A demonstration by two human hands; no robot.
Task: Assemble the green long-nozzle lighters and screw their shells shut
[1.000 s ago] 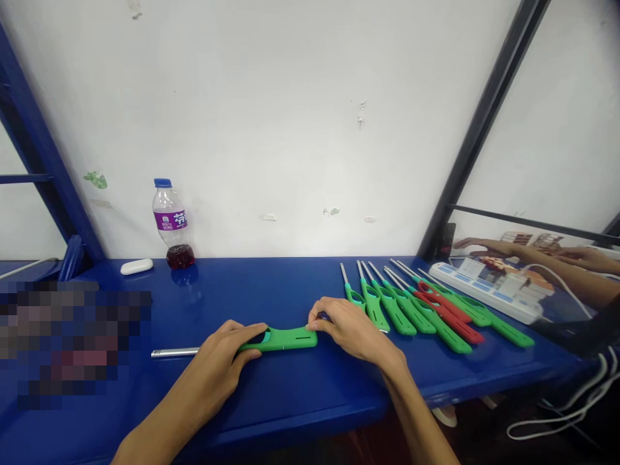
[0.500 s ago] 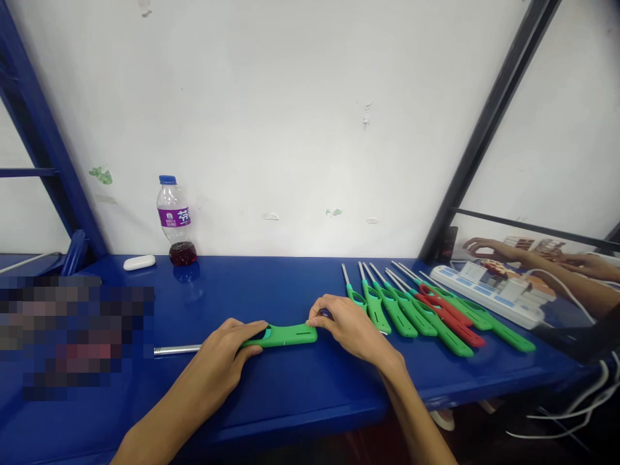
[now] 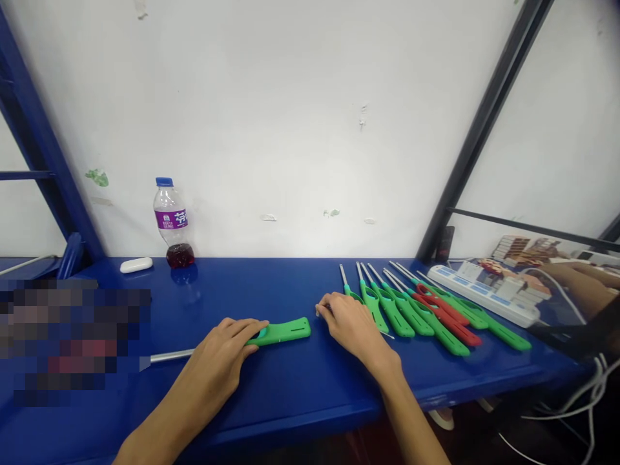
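Observation:
A green long-necked lighter (image 3: 285,331) lies across the blue table, its metal tube pointing left. My left hand (image 3: 227,349) grips it around the trigger part, fingers on top and thumb below. To the right of its handle end, my right hand (image 3: 351,326) is closed at the fingertips, apart from the lighter; a tiny pale bit shows at the fingertips, too small to name. A thin metal rod sticks out beyond that hand. Several green lighters (image 3: 397,313) lie side by side on the right, with red lighters (image 3: 458,326) among them.
A bottle of dark drink (image 3: 173,223) and a white case (image 3: 136,265) stand near the wall. At the right are a white power strip (image 3: 484,296), cables and another person's arm (image 3: 576,278). The table's front edge (image 3: 300,421) runs below my hands.
My right hand has moved off the lighter's handle end, slightly to the right. The held lighter has tilted a little, its handle end higher. The other person's arm at the right has shifted.

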